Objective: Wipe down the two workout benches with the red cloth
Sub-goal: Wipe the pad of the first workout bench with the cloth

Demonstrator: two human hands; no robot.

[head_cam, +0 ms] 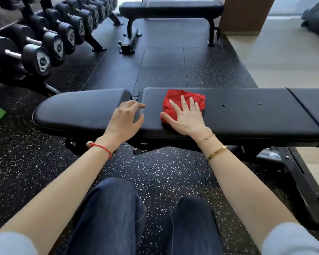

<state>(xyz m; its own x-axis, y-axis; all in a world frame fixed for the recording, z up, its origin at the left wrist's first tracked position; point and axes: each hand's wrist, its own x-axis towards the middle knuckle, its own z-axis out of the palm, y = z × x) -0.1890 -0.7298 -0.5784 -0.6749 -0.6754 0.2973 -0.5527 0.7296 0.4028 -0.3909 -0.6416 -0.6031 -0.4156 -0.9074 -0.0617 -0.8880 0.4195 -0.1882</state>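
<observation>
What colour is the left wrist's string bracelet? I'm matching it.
Red, with a pale bead: string bracelet, head view.

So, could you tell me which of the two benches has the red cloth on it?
The near bench, under both hands; the right hand presses the red cloth flat. The far bench is bare.

Blue jeans [107, 214], gold bangle [217, 152]

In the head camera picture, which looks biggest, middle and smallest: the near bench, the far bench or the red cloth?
1. Near bench: biggest.
2. Far bench: middle, though it sits farther from the camera, so its real size against the near one is unsure.
3. Red cloth: smallest.
</observation>
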